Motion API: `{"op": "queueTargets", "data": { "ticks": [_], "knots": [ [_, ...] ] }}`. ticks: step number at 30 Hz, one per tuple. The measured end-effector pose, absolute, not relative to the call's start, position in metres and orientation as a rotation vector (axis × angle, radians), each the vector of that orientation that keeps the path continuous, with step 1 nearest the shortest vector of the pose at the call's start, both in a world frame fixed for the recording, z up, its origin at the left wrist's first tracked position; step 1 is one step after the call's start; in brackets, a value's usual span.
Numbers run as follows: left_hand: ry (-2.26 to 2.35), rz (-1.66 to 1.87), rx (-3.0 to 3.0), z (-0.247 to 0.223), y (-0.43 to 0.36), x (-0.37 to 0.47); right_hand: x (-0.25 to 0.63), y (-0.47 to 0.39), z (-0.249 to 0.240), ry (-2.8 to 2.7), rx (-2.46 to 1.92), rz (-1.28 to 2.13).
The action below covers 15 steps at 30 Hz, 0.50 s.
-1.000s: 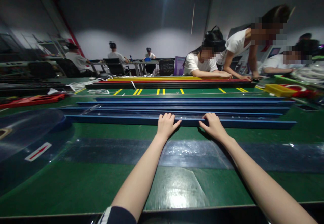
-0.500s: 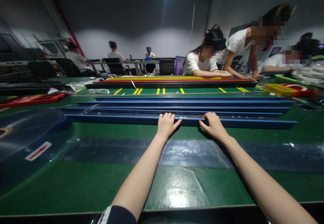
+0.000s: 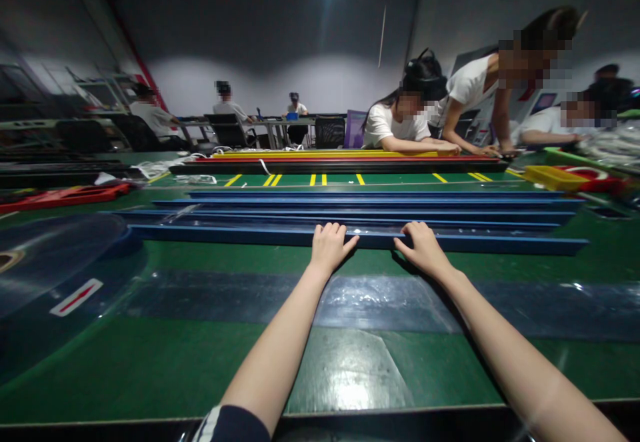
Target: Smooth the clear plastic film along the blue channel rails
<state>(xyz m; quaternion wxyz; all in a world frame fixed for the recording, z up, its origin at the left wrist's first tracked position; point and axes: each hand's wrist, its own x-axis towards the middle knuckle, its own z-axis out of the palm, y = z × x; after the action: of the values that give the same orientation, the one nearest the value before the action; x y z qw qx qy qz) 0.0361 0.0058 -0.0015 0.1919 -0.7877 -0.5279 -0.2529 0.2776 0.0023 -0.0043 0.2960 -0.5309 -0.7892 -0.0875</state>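
Note:
A long blue channel strip [image 3: 510, 245] lies crosswise on the green table, the nearest of several parallel blue strips [image 3: 460, 215]. My left hand [image 3: 330, 245] is on its near rim, fingers hooked over the top and thumb stretched to the right along the front. A short way to the right, my right hand [image 3: 421, 245] grips the same rim, its thumb pointing left towards the other hand. The fingertips of both hands are partly hidden behind the rim. Nearer to me, a clear plastic band [image 3: 380, 302] lies flat under my forearms.
At the left sits a large roll of clear plastic [image 3: 45, 255] with a red arrow label [image 3: 76, 297]. Farther back lie yellow, red and black strips [image 3: 350, 163]. A yellow tray [image 3: 555, 177] stands at the right. Co-workers [image 3: 400, 122] lean over the far side.
My hands and the blue strips stay in place. Across the table, the standing co-worker's hands have shifted slightly.

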Motion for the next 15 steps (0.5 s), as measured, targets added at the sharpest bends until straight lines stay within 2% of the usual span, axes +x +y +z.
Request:
{"op": "queueTargets", "data": {
  "ticks": [15],
  "knots": [
    [-1.486, -0.706, -2.204, -0.002, 0.0059, 0.0357, 0.2769, 0.0014, -0.0034, -2.101, -1.412, -0.216]
  ]
}}
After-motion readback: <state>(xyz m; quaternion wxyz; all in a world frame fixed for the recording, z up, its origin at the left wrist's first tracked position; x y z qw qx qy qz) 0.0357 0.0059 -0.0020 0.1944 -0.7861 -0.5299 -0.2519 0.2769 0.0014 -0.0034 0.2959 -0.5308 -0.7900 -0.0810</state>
